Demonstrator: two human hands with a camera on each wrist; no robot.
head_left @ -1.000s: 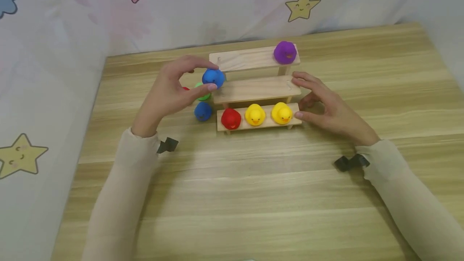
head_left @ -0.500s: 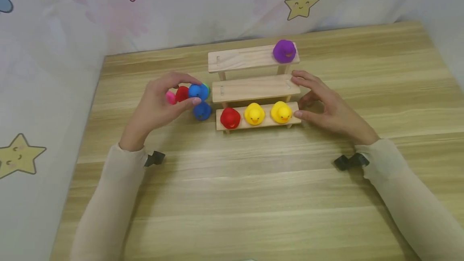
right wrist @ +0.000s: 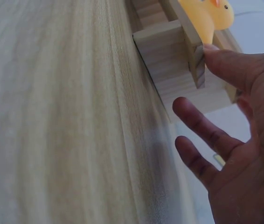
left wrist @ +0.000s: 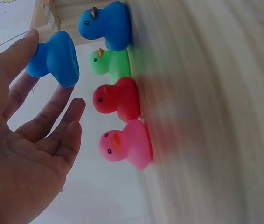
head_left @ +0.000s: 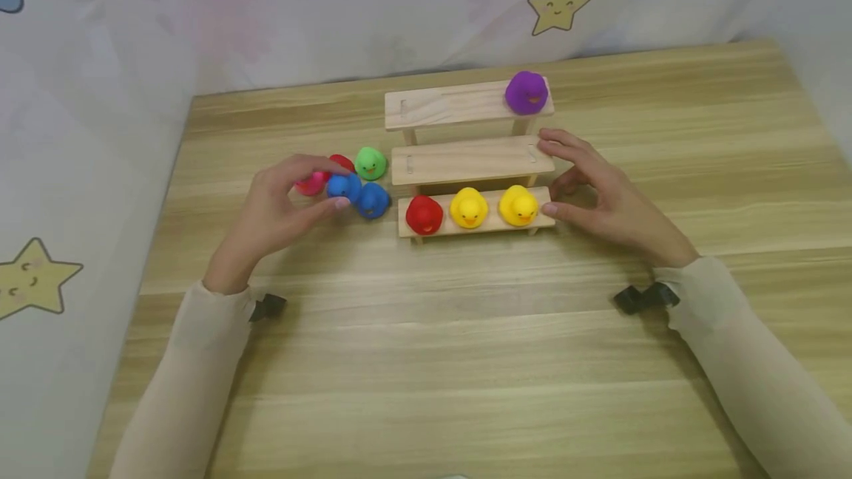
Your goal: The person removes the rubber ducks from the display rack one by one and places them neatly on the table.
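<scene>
Thumb and fingers of the left hand point(head_left: 276, 202) are clamped on one raised blue duck point(head_left: 344, 186), one of nine ducks in sight; the left wrist view shows it lifted clear of the table point(head_left: 466, 361), base toward the wood, with the other fingers loosely bent beneath the grip. Around it, left of the stand point(head_left: 426, 168), four ducks sit on the table close together: one pink duck point(head_left: 311, 183), one table red duck point(head_left: 342, 162), one green duck point(head_left: 370, 163) and one standing blue duck point(head_left: 374, 201). Next comes the wooden stand, with three shelves stepping up toward the back. Its lowest shelf point(head_left: 493, 214) carries three ducks in a row: one shelf red duck point(head_left: 424, 215) at the left end, then two yellow ducks point(head_left: 469, 208). One purple duck point(head_left: 526, 93) sits at the right end of the top shelf point(head_left: 452, 106). Beside that end of the stand is the right hand point(head_left: 606, 202), its fingers apart: the thumb touches the end of the lowest shelf, just beside the second yellow duck, one finger reaches the end of the middle shelf point(head_left: 466, 159), and in the right wrist view two more fingers hang spread.
</scene>
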